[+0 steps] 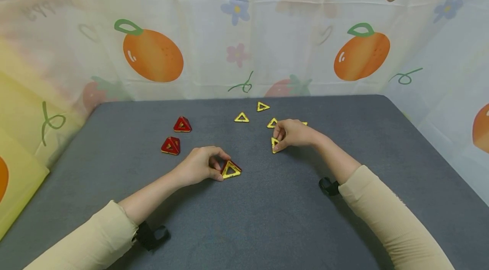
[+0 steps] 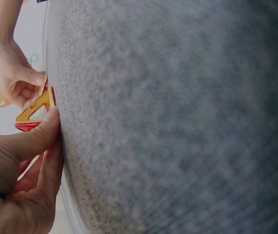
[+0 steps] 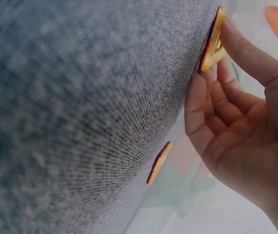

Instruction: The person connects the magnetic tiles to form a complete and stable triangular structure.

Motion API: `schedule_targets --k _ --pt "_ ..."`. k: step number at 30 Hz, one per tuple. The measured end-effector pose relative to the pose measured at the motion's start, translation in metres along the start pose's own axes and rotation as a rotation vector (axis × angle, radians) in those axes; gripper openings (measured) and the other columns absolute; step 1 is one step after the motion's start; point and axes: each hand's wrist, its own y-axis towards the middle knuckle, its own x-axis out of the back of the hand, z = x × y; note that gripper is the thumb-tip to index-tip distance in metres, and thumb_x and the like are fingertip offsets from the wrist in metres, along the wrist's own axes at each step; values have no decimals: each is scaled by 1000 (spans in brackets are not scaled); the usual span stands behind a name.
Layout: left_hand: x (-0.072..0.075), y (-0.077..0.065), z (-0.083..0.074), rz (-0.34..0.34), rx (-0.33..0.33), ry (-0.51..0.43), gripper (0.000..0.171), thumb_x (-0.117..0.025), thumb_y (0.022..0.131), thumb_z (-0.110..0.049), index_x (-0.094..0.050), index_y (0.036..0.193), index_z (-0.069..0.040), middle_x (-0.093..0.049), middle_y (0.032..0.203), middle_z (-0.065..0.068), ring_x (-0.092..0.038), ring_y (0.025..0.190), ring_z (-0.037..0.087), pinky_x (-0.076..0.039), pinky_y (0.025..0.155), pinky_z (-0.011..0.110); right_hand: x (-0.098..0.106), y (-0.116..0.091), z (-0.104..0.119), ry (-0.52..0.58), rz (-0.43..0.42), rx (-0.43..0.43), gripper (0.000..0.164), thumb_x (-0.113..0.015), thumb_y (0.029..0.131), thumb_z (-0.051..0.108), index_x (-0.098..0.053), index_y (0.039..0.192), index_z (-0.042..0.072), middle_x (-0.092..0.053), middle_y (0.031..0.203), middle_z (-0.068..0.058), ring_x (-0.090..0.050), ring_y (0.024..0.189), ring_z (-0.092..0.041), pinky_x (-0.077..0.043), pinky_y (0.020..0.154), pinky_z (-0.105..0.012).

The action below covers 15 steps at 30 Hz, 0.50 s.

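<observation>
Pinched in my left hand (image 1: pixel 201 164) is a red-and-yellow plastic triangular piece (image 1: pixel 231 175), and beyond, right of that piece, my right hand (image 1: pixel 293 133) pinches a yellow-and-red plastic triangle (image 3: pixel 216 34).

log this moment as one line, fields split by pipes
left hand: holds red-yellow piece | right hand: pinches yellow triangle | two red pyramids: beyond left hand | more triangles: farther back

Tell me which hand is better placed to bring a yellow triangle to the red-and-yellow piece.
Probably the right hand: its grip pinches a yellow triangle. The left hand is busy holding the red-and-yellow piece.
</observation>
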Motion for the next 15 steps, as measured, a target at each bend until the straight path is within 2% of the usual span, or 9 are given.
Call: schedule_targets --k 4,7,15 --pt "0 0 0 0 -4 -1 44 -83 76 -4 -68 117 -5 -70 94 9 -60 77 10 -51 66 20 1 -1 0 13 -25 14 35 -83 79 21 -61 103 8 -66 92 -6 -60 81 -17 -47 71 -28" --pt "0 -1 0 -1 -3 -3 44 -83 75 -3 -68 117 -5 -70 94 9 -60 77 10 -51 66 20 2 -2 -1 44 -21 25 31 -80 83 18 -60 103 7 -67 85 -5 -60 75 -16 -48 69 -28" --pt "-2 -2 0 -27 -4 35 44 -84 74 -5 -70 116 -7 -71 91 7 -61 77 9 -51 65 21 3 -2 0 166 27 59 27 -68 92 13 -55 114 5 -63 76 -4 -67 73 -17 -59 74 -33"
